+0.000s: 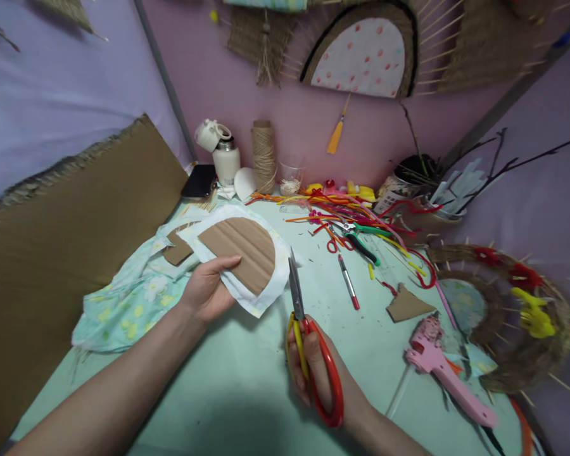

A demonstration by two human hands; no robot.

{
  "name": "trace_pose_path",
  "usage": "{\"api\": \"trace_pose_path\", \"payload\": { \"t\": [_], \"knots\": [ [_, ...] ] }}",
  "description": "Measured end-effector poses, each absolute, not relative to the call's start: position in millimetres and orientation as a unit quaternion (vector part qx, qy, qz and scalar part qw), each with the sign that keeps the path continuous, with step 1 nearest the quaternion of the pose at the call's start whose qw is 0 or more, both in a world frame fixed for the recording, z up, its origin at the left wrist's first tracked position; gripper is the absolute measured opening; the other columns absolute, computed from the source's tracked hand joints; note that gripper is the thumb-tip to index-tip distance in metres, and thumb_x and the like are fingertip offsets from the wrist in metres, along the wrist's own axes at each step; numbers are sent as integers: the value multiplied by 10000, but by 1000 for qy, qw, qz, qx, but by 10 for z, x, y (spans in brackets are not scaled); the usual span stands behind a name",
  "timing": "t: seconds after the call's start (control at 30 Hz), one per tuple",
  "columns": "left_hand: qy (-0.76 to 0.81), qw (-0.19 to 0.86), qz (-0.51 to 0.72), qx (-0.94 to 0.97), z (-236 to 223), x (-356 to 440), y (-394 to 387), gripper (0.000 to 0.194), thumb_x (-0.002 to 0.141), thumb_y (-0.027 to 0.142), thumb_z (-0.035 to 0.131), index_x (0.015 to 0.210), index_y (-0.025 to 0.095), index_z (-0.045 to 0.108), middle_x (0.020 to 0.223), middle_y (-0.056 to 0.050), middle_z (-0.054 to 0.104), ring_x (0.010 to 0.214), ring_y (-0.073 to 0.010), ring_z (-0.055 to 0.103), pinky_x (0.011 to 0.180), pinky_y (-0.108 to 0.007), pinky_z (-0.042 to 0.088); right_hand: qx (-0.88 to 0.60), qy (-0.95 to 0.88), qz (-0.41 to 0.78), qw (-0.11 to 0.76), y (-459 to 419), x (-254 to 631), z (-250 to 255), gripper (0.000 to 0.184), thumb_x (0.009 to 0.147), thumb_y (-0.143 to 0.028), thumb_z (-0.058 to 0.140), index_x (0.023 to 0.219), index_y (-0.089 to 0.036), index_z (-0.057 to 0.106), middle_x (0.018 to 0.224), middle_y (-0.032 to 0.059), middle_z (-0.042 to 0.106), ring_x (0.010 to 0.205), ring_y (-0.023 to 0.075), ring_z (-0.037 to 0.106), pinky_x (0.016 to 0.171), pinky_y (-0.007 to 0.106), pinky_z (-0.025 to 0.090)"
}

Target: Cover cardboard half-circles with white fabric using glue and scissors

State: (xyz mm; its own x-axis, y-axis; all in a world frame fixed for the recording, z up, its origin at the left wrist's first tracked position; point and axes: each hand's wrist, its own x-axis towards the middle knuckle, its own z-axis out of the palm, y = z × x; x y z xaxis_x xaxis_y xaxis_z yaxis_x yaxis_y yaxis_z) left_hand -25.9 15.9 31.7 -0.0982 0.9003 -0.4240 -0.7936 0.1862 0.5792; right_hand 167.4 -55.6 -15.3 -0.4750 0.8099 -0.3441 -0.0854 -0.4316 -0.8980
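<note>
My left hand grips a half-round piece of cardboard together with the white-backed cloth behind it, thumb on top. The cloth sticks out past the cardboard as a border. In my right hand is a pair of scissors with red and yellow handles. Their blades point up, just right of the cloth's edge, and look nearly closed. A green floral cloth lies crumpled left of my left hand, with another cut cardboard piece on it.
A pink glue gun and a twine wreath lie at the right. A marker, pliers and colourful pipe cleaners are scattered farther back. A twine spool stands near the wall; a large cardboard sheet leans at left.
</note>
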Motion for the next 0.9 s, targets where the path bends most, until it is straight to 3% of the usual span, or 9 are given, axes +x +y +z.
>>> {"api": "trace_pose_path", "payload": {
  "t": [0.33, 0.63, 0.9],
  "knots": [
    [384, 693, 607, 63, 220, -306, 98, 637, 695, -13, 520, 1293, 207, 530, 1038, -102, 724, 1076, -310, 635, 979, -508, 469, -391, -459, 739, 302, -600, 1746, -193, 545, 820, -759, 335, 914, -231, 430, 514, -88, 390, 378, 71, 329, 372, 184, 306],
    [387, 695, 602, 65, 228, -292, 88, 636, 685, -16, 521, 1278, 212, 542, 982, -102, 733, 1070, -321, 636, 959, -535, 475, -406, -467, 725, 302, -566, 1737, -173, 509, 852, -727, 322, 867, -225, 405, 516, -98, 371, 349, 51, 333, 331, 154, 307],
    [377, 707, 593, 78, 193, -346, 89, 653, 699, -4, 529, 1317, 207, 509, 1056, -112, 716, 1073, -316, 635, 968, -516, 475, -448, -461, 708, 291, -553, 1711, -154, 529, 811, -759, 362, 821, -230, 366, 513, -118, 350, 289, 30, 316, 257, 133, 289]
  ]
}}
